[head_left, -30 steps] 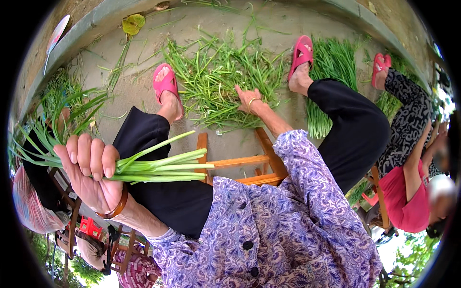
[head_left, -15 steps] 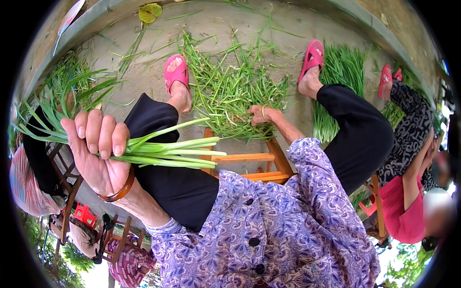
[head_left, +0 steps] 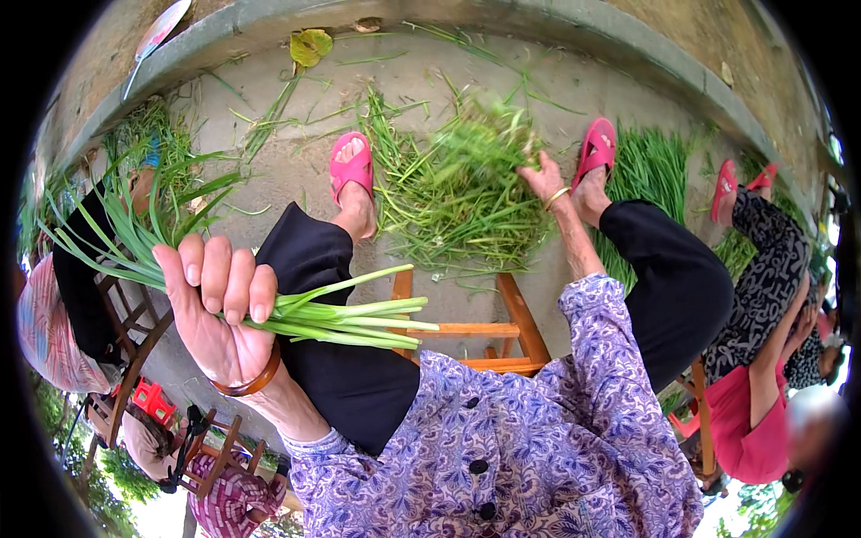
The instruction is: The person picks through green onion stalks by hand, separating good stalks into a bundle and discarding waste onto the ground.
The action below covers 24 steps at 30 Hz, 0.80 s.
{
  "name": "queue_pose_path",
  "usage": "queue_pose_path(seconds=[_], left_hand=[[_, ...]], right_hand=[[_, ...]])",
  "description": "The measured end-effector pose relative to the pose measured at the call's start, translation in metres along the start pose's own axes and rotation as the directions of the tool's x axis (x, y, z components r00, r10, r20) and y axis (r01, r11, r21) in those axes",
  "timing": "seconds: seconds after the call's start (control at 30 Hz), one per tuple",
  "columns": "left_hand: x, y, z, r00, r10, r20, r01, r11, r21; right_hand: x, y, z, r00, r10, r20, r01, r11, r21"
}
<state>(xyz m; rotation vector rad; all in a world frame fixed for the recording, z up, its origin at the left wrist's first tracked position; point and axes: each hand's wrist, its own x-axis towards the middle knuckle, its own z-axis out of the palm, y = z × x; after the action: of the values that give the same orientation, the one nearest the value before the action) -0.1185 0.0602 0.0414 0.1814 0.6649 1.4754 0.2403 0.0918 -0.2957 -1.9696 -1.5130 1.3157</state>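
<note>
My left hand [head_left: 224, 300] is closed in a fist around a bunch of long garlic chives [head_left: 359, 323]. Their pale cut-looking stems point right and their dark green leaves fan out to the left. Over the heap of loose green stems and leaves [head_left: 448, 211] on the ground, my right hand [head_left: 544, 177] grips a clump of loose greens [head_left: 489, 134]. That clump is smeared by motion and hangs off to the left of the fingers. Which single stems the fingers hold cannot be made out.
A tidy pile of chives [head_left: 659, 170] lies beyond my right sandal [head_left: 595, 148]. My left sandal [head_left: 352, 169] stands beside the heap. A wooden stool [head_left: 525, 318] is between my legs. Other people sit at both sides. A hand fan [head_left: 161, 31] rests on the far curb.
My right hand has moved right and away from me, lifting a clump from the heap's near side. My left hand keeps its bunch. The whole view has shifted slightly.
</note>
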Motion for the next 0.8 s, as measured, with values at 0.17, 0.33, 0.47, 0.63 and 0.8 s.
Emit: queue_pose_path(seconds=[0.17, 0.33, 0.47, 0.63, 0.8], left_hand=[[0.001, 0.002, 0.0, 1.0, 0.011, -0.029, -0.011, 1.0, 0.016], [0.001, 0.004, -0.001, 0.999, 0.013, -0.048, -0.012, 1.0, 0.021], [-0.002, 0.01, -0.006, 0.995, 0.011, -0.103, -0.007, 0.999, 0.041], [0.002, 0.023, -0.012, 0.989, 0.035, -0.14, -0.025, 0.997, 0.07], [-0.008, 0.024, -0.013, 0.988, 0.087, -0.131, -0.079, 0.995, 0.065]], right_hand=[[0.026, 0.013, -0.019, 0.869, 0.208, -0.449, -0.107, 0.965, 0.239], [0.058, 0.019, -0.028, 0.602, 0.311, -0.735, -0.093, 0.942, 0.323], [0.092, 0.023, -0.043, 0.537, 0.391, -0.747, -0.421, 0.892, 0.164], [0.153, 0.026, -0.048, 0.669, 0.454, -0.588, -0.509, 0.857, 0.082], [0.191, -0.063, 0.001, 0.918, 0.151, -0.367, -0.176, 0.984, -0.034]])
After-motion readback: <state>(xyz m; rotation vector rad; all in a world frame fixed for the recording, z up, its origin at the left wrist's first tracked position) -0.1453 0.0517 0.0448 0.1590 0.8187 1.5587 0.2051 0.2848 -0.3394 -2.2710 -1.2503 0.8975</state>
